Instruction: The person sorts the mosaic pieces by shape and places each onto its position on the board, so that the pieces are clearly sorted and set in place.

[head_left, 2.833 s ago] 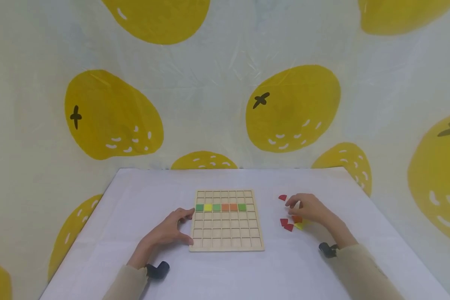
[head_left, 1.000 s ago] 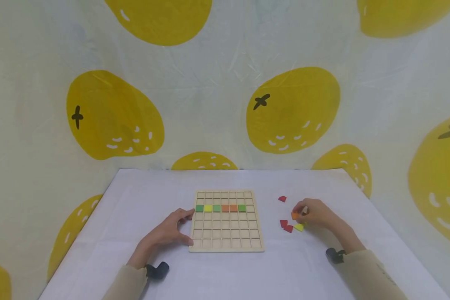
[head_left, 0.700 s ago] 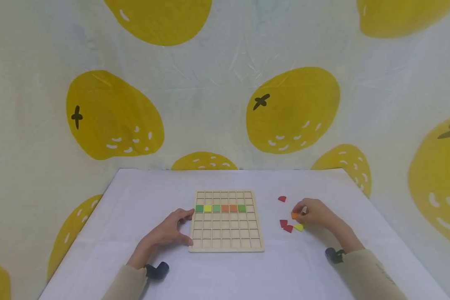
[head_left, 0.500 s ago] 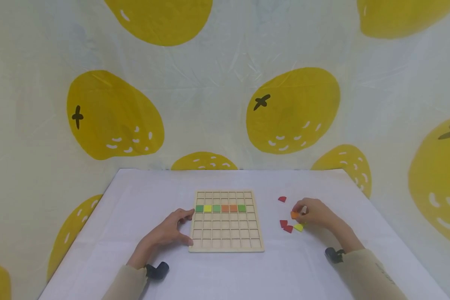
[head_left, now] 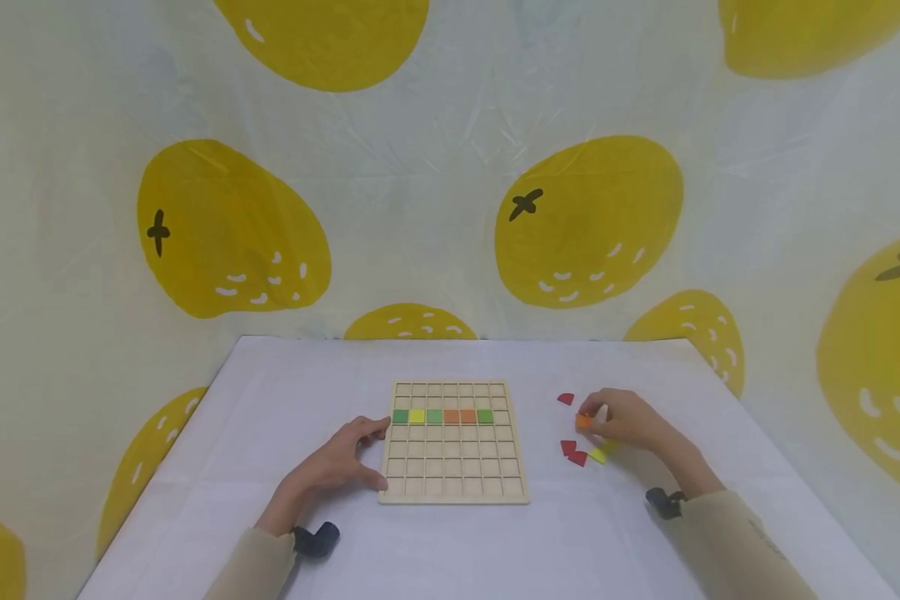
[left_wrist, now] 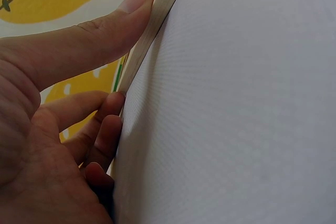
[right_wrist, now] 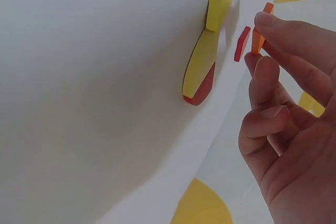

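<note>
My right hand (head_left: pixel 626 417) pinches an orange tile (head_left: pixel 584 422) between thumb and fingers. In the right wrist view the orange tile (right_wrist: pixel 257 39) stands edge-on, held close over the white table, with a red piece (right_wrist: pixel 242 44) beside it. The wooden grid board (head_left: pixel 456 492) lies flat at the middle, one row bearing green, yellow and orange squares. At its left edge rests my left hand (head_left: pixel 337 457), thumb near the front corner and fingers further back. Seen from the left wrist, the thumb (left_wrist: pixel 105 38) and fingertips touch the board's side (left_wrist: pixel 152 30).
Two red quarter-round pieces (head_left: pixel 576 458) lie between the board and my right hand, next to yellow pieces (head_left: pixel 597 456) partly under that hand. Farther back is a red piece (head_left: pixel 566 398). A lemon-patterned cloth (head_left: pixel 412 208) hangs behind the table (head_left: pixel 307 367).
My right hand moved down to the orange tile and took hold of it. Since then the tile has shifted slightly back and left with the hand. The left hand stays at the board.
</note>
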`<state>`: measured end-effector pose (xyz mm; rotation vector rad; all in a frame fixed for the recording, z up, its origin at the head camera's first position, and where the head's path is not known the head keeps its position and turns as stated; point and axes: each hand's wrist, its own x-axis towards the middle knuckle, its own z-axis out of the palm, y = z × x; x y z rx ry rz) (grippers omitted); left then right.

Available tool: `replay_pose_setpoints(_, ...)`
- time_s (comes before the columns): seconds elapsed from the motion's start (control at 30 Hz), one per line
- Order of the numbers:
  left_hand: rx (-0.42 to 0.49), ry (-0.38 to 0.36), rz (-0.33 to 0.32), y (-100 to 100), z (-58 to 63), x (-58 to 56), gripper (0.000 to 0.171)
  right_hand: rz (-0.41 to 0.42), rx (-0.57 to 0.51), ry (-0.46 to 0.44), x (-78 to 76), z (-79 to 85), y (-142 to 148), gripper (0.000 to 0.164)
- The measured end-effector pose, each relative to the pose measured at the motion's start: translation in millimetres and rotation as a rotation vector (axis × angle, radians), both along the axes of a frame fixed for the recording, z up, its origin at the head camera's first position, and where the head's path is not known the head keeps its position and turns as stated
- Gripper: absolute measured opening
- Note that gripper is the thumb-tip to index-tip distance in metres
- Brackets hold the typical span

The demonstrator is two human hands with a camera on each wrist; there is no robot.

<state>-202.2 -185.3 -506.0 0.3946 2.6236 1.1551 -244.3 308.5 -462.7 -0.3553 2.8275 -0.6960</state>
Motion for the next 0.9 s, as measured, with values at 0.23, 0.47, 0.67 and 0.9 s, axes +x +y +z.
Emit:
replay_pose_setpoints(0.23, 0.000, 0.002, -0.005, -0.4, -0.5, 0.0, 0.104, 0.007, -0.005, 0.008, -0.1, 1.5, -11.3, 0.024)
replay_pose_setpoints(0.47, -0.009, -0.005, 0.011, 1.0, 0.5, 0.5, 0.106, -0.024, -0.007, 0.001, 0.2, 0.4, -19.7, 0.026)
replay_pose_setpoints(0.67, -0.012, 0.008, 0.002, 0.4, -0.7, -0.5, 0.106, -0.026, 0.002, -0.011, -2.8, 0.6, -28.0, 0.027)
replay_pose_setpoints(0.9, -0.027, 0.017, 0.004, 1.0, -1.8, -1.1, 0.106, 0.007, 0.014, 0.012, -9.7, -1.5, -35.7, 0.025)
